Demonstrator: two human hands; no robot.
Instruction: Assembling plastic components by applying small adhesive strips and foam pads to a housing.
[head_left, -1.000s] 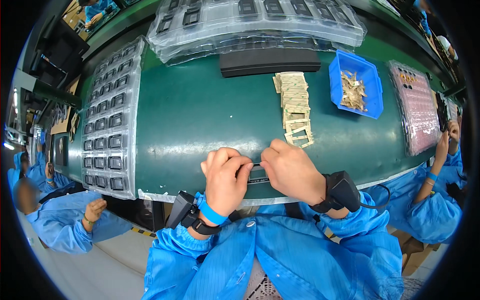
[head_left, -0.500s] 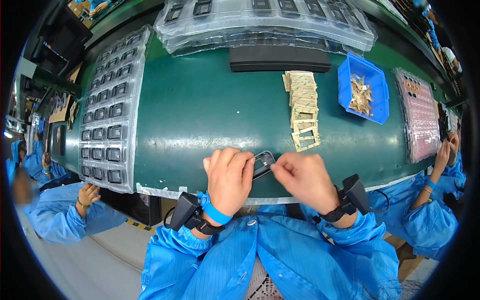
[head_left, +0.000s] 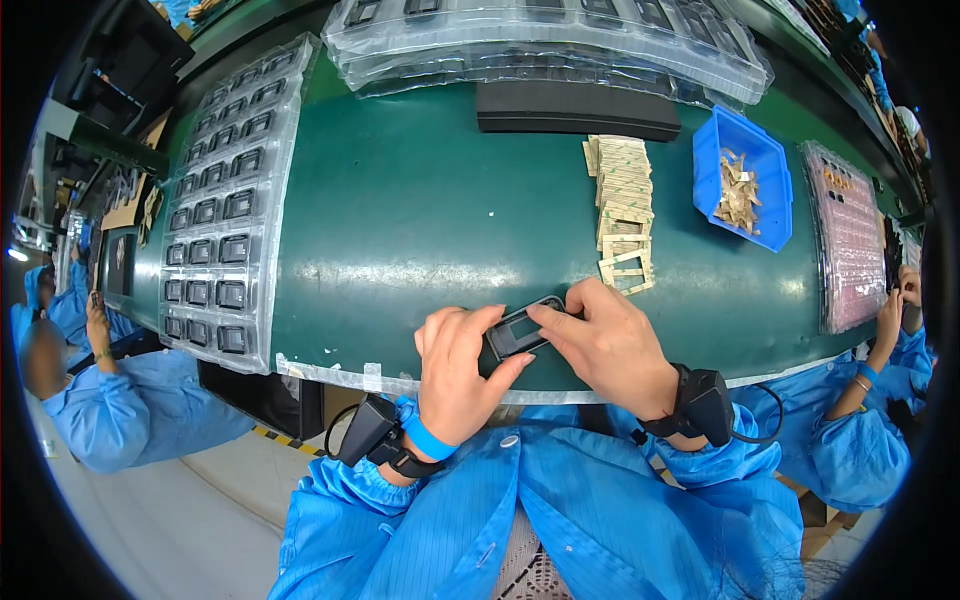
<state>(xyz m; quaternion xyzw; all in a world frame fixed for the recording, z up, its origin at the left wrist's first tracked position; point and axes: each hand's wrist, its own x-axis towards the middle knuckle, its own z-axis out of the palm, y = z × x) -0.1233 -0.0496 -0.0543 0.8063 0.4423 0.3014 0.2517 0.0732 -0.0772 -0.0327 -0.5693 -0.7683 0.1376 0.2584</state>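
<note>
Close to the table's front edge, a small black rectangular plastic case with a rounded rim and a grey inner face sits tilted between my hands. My left hand grips its left end, fingertips at the far side and thumb along the near side. Around the right end are the closed fingers of my right hand, with the thumb laid over the top face. Whether something small lies under that thumb is hidden. Just beyond my right hand, a fanned row of tan adhesive frames lies on the green table.
A blue bin holds tan scraps. To the left lies a clear tray of black cases; stacked clear trays stand behind a long black box. A pink sheet tray lies right. People in blue sit at both sides.
The case has turned and shows its grey face more. My left thumb has moved down along its near side, and my right fingers have shifted onto its far right end. The view has shifted slightly.
</note>
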